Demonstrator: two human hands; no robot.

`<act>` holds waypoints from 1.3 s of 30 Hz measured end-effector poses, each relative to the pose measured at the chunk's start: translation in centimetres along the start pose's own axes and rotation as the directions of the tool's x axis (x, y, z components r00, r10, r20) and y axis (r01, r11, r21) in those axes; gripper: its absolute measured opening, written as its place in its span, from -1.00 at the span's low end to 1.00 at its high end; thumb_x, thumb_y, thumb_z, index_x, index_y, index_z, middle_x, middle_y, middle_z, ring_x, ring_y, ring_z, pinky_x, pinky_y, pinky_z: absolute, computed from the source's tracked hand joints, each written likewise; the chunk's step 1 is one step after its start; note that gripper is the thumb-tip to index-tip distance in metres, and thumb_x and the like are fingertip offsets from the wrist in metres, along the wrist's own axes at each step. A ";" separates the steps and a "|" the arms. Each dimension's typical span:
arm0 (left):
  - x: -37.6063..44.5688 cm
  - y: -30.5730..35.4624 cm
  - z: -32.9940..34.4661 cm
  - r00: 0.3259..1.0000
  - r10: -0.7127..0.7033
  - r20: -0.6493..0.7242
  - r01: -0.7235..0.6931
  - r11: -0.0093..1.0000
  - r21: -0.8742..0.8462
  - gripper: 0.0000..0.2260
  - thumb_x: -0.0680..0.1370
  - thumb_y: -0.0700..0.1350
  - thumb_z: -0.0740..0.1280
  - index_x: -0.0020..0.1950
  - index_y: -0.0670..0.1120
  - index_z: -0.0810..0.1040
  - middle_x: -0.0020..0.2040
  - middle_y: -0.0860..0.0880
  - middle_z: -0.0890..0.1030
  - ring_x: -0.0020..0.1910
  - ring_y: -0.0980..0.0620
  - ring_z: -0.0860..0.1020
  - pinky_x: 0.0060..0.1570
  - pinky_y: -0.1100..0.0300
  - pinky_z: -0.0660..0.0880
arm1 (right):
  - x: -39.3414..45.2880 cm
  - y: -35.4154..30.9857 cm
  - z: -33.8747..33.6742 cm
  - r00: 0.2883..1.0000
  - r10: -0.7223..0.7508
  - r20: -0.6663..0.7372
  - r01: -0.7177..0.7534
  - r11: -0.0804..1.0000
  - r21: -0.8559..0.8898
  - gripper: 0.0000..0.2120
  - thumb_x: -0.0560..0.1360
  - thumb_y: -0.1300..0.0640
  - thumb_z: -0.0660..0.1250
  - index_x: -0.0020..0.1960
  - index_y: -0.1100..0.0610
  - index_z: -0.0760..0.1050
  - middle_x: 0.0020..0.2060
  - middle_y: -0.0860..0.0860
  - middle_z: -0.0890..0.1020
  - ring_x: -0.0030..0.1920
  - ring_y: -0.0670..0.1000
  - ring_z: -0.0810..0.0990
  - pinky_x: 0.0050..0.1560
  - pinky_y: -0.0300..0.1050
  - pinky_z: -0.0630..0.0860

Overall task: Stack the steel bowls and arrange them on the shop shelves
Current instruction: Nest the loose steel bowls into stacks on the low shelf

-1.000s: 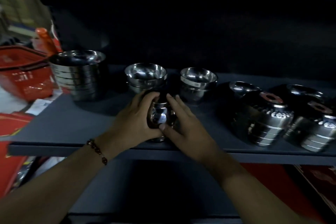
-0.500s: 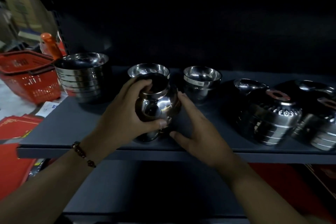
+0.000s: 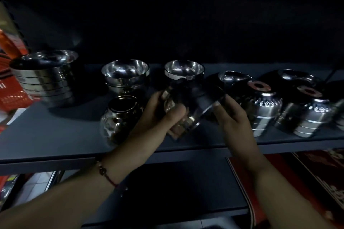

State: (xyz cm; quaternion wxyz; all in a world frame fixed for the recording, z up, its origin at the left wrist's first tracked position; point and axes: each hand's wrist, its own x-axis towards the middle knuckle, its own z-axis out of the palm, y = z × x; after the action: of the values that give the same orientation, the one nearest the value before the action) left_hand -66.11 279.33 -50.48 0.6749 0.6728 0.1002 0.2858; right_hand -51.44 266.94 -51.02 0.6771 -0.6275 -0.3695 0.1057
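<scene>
I see the grey shelf [image 3: 55, 135] running across the middle of the frame, and everything I care about sits on it or just above it. At the left edge stands the tallest stack of bowls [image 3: 44, 78], nested upright; two shorter stacks, one [image 3: 126, 76] left of centre and one [image 3: 183, 70] at centre, stand behind my working area. On the right, two upturned stacks [image 3: 260, 106] and [image 3: 309, 115] lean over on their sides.

The thing in hand is a small steel pot [image 3: 186, 109], tilted with its mouth toward the right, held above the shelf at frame centre. My left hand [image 3: 158, 115] is wrapped around its belly with the thumb across the front. My right hand [image 3: 230, 115] pinches the rim at the mouth, though blur there makes the exact contact hard to read. A second small pot [image 3: 119, 117] stands upright on the shelf, just left of the left hand.

I judge this ware light, stiff and slick: polished steel will slide in a dry grip and clang if dropped, but it will not break. The belly gives the surest hold, with the rim as a steadying point; stacks are best lifted from the bottom bowl
</scene>
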 end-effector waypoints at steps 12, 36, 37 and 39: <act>-0.8 0.1 -1.5 0.974 0.054 0.221 -0.201 0.665 0.720 0.06 0.24 0.40 0.45 0.44 0.51 -0.29 0.44 0.55 -0.07 0.46 0.41 0.08 0.36 0.26 0.27 | 0.5 0.9 -0.9 0.883 0.466 -0.048 -0.458 0.881 0.118 -0.80 0.56 0.07 0.33 0.04 0.16 0.66 -0.05 0.16 0.73 0.06 0.20 0.69 0.19 0.21 0.56; 0.4 -1.2 -0.5 0.993 0.049 -0.103 -0.001 0.907 0.422 -0.43 0.31 0.29 0.49 0.20 0.40 0.26 0.10 0.22 0.61 0.13 0.26 0.58 0.16 0.12 0.52 | -1.8 -2.5 -0.5 0.967 -0.092 0.239 0.204 0.842 -0.499 -0.28 0.40 -0.28 0.29 0.51 -0.26 0.15 0.54 -0.19 0.18 0.47 -0.40 0.05 0.30 -0.52 0.14; 0.6 -1.3 -0.5 0.993 0.057 -0.108 -0.008 0.911 0.412 -0.43 0.31 0.27 0.49 0.21 0.40 0.27 0.09 0.23 0.62 0.14 0.25 0.58 0.17 0.12 0.51 | -1.8 -2.3 -0.4 0.962 -0.128 0.242 0.243 0.805 -0.541 -0.31 0.41 -0.28 0.30 0.50 -0.27 0.18 0.58 -0.14 0.09 0.47 -0.39 0.04 0.26 -0.55 0.13; 0.9 -1.4 -0.6 0.989 0.087 -0.117 -0.036 0.923 0.382 -0.45 0.33 0.22 0.49 0.22 0.38 0.29 0.08 0.25 0.63 0.14 0.24 0.59 0.14 0.18 0.50 | -1.5 -2.0 -0.2 0.942 -0.201 0.268 0.327 0.730 -0.600 -0.40 0.47 -0.18 0.35 0.47 -0.23 0.25 0.59 -0.11 0.02 0.43 -0.33 0.15 0.20 -0.55 0.18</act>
State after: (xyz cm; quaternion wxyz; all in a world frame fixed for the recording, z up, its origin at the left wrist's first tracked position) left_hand -65.28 280.38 -51.63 0.5147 0.7731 0.1766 0.3259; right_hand -53.01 265.46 -49.72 0.3952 -0.7475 -0.5299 -0.0656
